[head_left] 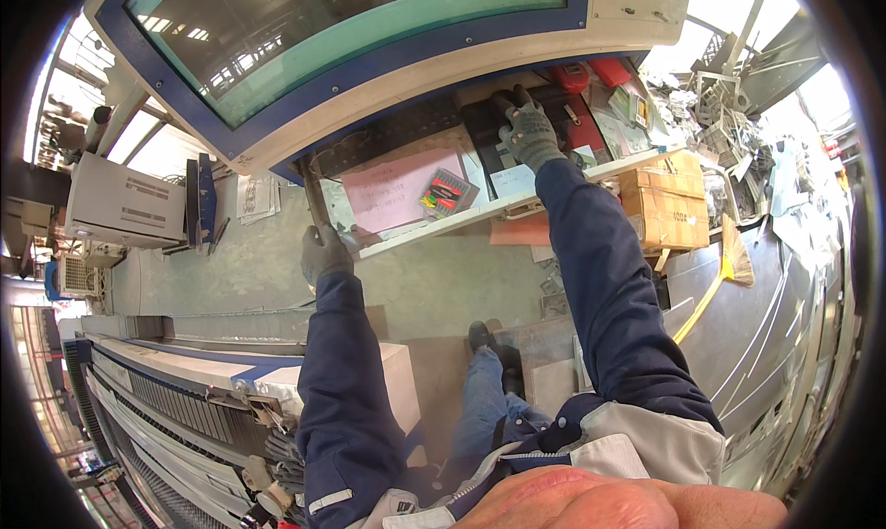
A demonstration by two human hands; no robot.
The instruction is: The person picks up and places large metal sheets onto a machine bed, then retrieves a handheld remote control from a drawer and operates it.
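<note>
An open drawer (443, 222) with a pale front edge juts out beneath a machine's screen. My gloved left hand (325, 254) is closed around its left front corner. Inside the drawer, my gloved right hand (532, 136) reaches over a black flat item (486, 127), its fingers apart; whether the fingertips touch it is hard to see. Left of that hand lie a pink sheet with handwriting (383, 192) and a clear plastic case (448, 195) with a red and green label. Red objects (572, 77) and a small card packet (639, 112) lie toward the drawer's right back.
Above the drawer is the machine's blue-framed screen (341, 100). A cardboard box (664, 201) stands right of the drawer, near a yellow broom (736, 257) and scrap metal. A grey cabinet (125, 201) stands at left; a long machine bed (175, 381) runs along the lower left.
</note>
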